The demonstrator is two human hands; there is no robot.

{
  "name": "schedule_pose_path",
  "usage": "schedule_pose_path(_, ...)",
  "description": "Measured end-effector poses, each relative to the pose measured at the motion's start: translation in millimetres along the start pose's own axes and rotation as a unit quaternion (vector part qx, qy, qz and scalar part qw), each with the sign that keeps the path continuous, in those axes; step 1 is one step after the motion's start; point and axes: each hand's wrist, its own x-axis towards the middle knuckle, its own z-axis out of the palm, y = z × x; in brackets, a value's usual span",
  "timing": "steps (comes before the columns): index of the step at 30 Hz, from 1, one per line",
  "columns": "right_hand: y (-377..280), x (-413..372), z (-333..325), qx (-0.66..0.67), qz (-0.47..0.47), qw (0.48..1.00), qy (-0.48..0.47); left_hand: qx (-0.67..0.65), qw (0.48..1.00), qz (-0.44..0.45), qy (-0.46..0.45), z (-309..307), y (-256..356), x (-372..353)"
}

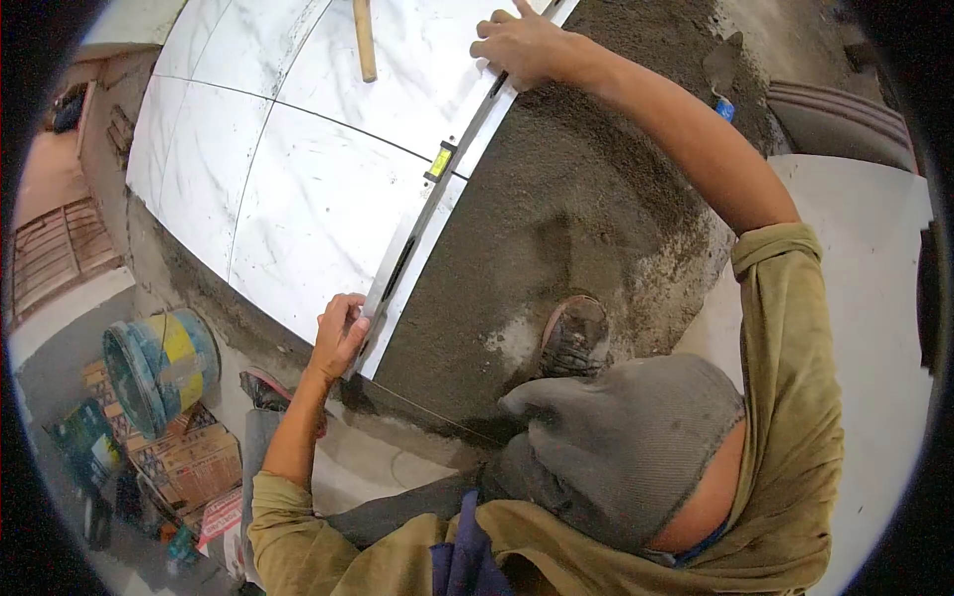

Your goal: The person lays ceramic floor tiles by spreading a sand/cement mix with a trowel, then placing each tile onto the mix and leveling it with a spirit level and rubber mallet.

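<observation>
A long spirit level (409,238) with a yellow-green vial stands on edge along the border of the white marbled floor tiles (328,189). My left hand (343,336) closes on its near end, thumb on one side and fingers curled on the other. Toward the far end, my right hand (527,50) grips the level from above with bent fingers. A narrow strip of tile shows on the right of the level, beside the grey mortar bed (527,209). On the tiles lies a wooden handle (366,45); its head is out of view.
A trowel (723,68) with a blue handle rests on the mortar at the upper right. My shoe (576,333) stands on the bed. A thin string (427,405) runs from the tile corner. Lower left are a bucket (159,368) and cardboard boxes (189,462). A white slab (865,298) lies right.
</observation>
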Motion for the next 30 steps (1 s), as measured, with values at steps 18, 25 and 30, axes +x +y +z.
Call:
schedule_pose_path(18,-14,59,-68,0.073,0.049,0.976,0.199,0.078,0.892,0.228,0.382,-82,133,36)
schedule_pose_path(25,-44,127,-149,0.277,0.167,0.944,0.068,0.053,0.973,0.06,0.215,-66,201,36)
schedule_pose_path(30,-154,72,-94,0.72,0.313,0.606,0.123,0.285,0.932,0.07,0.214,-32,157,36)
